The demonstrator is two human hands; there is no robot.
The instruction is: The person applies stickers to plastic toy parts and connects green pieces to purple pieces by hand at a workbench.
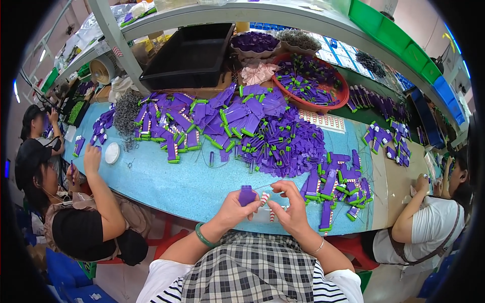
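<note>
Just over the table's near edge, my left hand (233,208) is closed around a purple plastic part (246,195). A small red-and-white striped strip (264,198) sits at its thumb tip, between my two hands. My right hand (293,212) is close on the other side, its fingers curled in towards the strip; what its fingertips hold is too small to make out. Another striped strip (272,216) shows below, between the hands. Right of my hands lies a pile of purple parts with green ends and striped strips (336,184).
A large heap of purple pieces (283,141) covers the blue table (166,184) ahead. Behind it stand a red basin (343,96) and a black tray (187,55). Wire springs (127,118) lie left. Co-workers sit on the left (76,202) and right (424,217). A shelf beam (212,17) crosses overhead.
</note>
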